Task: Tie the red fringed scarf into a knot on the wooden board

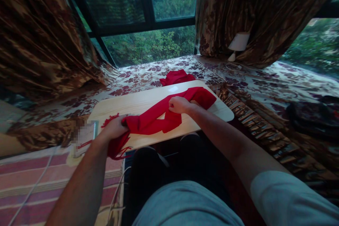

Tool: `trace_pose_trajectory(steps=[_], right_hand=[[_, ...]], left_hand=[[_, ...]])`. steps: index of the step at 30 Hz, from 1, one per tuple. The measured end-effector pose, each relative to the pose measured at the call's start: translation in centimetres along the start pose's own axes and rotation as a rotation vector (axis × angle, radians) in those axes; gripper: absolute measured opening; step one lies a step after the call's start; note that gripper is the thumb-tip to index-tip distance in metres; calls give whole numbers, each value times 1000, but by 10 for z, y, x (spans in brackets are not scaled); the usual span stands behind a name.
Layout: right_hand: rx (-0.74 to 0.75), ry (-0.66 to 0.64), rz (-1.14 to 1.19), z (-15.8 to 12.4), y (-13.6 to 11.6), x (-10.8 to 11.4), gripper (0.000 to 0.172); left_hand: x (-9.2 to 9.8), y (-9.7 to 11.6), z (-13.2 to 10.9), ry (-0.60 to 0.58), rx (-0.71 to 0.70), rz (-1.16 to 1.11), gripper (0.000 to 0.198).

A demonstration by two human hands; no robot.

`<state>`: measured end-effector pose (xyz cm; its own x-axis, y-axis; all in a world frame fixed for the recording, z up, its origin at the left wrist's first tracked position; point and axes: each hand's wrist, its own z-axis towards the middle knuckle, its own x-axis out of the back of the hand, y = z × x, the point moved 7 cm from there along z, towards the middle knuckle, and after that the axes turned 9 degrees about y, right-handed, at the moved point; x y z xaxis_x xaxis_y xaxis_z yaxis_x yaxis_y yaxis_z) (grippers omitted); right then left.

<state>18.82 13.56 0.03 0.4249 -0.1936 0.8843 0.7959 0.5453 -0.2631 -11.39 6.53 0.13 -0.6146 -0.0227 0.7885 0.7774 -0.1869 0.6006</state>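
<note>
A red fringed scarf (pixel 152 114) lies in loose folds across a pale wooden tabletop (pixel 113 104). Near the table's left end, my left hand (pixel 116 127) is closed around the scarf, with the fringe hanging below it and some more showing behind. My right hand (pixel 178 105) is curled shut over the middle of the scarf and appears to pinch its upper layer; the fingertips are partly hidden. Between my hands the cloth is bunched, and a gap in the folds shows bare wood. Beyond my right wrist, the scarf's far end doubles over at the table's right.
Another red cloth (pixel 178 77) lies behind the table on the floral-covered ledge (pixel 143 77). A flat, partly blurred item (pixel 86 139) rests at the table's left. A white lamp (pixel 239 41) stands by the curtains. A dark bag-like object (pixel 315 118) is at right; cables cross the striped bedding (pixel 31 183).
</note>
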Motion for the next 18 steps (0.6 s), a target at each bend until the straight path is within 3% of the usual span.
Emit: trace_pose_trajectory(steps=[3, 8, 12, 14, 18], right_hand=[[-101, -16, 13, -4, 15, 3, 16], [-164, -123, -133, -12, 33, 4, 72], [-275, -146, -236, -16, 42, 12, 68], [-323, -143, -273, -17, 45, 18, 61], [-400, -131, -351, -16, 56, 32, 67]], left_hand=[[0, -3, 0, -12, 24, 131, 38], [2, -6, 2, -60, 121, 333, 45], [0, 1, 1, -68, 44, 220, 32], [12, 1, -1, 47, 41, 143, 28], [57, -5, -14, 484, 157, -101, 30]])
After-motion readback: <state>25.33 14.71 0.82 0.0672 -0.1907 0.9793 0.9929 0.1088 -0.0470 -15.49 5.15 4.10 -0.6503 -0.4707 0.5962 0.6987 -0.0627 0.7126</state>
